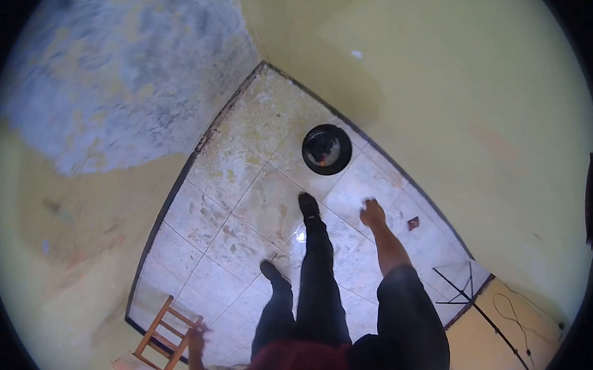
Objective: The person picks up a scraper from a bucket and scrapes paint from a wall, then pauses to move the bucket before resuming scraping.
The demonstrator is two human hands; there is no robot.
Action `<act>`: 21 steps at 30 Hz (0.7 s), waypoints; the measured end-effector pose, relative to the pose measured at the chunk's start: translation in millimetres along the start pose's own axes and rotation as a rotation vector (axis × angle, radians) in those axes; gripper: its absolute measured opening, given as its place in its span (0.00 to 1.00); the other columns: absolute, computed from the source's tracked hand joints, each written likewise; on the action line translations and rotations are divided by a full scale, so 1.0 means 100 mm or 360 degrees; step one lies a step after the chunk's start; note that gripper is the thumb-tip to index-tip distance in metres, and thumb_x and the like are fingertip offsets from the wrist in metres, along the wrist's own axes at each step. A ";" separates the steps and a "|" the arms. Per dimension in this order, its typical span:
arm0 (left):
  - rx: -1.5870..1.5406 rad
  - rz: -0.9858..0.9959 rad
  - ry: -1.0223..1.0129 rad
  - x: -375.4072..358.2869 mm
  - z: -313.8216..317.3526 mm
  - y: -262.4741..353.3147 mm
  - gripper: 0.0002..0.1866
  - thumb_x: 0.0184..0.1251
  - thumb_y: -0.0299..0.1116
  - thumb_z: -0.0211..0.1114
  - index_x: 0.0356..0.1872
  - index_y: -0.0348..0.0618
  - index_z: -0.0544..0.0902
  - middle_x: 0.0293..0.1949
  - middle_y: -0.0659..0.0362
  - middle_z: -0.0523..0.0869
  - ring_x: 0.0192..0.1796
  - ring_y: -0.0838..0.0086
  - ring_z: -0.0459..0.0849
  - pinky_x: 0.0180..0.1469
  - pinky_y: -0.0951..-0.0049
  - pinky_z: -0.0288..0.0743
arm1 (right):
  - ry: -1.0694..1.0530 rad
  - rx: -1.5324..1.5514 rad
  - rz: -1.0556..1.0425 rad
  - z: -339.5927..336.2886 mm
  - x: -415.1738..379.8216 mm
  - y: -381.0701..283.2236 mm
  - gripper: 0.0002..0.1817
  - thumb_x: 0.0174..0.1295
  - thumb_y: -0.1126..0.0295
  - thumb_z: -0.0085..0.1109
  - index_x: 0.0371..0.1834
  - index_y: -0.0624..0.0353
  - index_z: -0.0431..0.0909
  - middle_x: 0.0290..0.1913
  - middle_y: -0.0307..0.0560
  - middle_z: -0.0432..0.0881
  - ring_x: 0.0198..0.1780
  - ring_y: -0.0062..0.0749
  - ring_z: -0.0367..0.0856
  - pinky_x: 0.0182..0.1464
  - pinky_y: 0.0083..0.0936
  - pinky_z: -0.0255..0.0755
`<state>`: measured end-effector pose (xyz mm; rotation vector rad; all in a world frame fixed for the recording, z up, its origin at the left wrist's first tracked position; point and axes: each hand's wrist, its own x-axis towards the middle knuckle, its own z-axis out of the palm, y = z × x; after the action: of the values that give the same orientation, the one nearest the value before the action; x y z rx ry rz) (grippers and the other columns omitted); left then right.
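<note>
My right hand (372, 213) hangs out in front over the tiled floor, fingers loosely bent and a little apart, with nothing visible in it. It is nearest to a small reddish-brown scrap (413, 223) lying on the tiles. Low on the left, my left hand (197, 341) overlaps the side of a wooden ladder-like frame (164, 338); its fingers are smeared by motion, and I cannot tell whether they grip the wood. Ahead of my shoes stands a round black tub (307, 160) with something pale and dark inside.
Two walls meet in a corner ahead; paint has come off the left wall (136, 79) in a large grey-white patch. Flakes and smudges cover the floor tiles (245, 156) there. At the lower right are a black tripod stand (495, 326) and a loose cable (519, 320).
</note>
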<state>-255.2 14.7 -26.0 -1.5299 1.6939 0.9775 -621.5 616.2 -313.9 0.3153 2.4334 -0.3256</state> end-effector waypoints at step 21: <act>-0.0223 -0.1174 0.0012 -1.55 0.43 0.49 0.25 0.78 0.47 0.58 0.69 0.46 0.73 0.47 0.50 0.91 0.34 0.73 0.88 0.42 0.60 0.84 | -0.0897 -0.0543 -0.0397 1.08 3.05 -0.72 0.19 0.68 0.61 0.52 0.57 0.56 0.81 0.56 0.63 0.84 0.58 0.61 0.82 0.62 0.51 0.76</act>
<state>-287.1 133.3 89.0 -2.0265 0.9295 0.6907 -811.8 558.1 -579.1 -0.2104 1.9197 -0.0815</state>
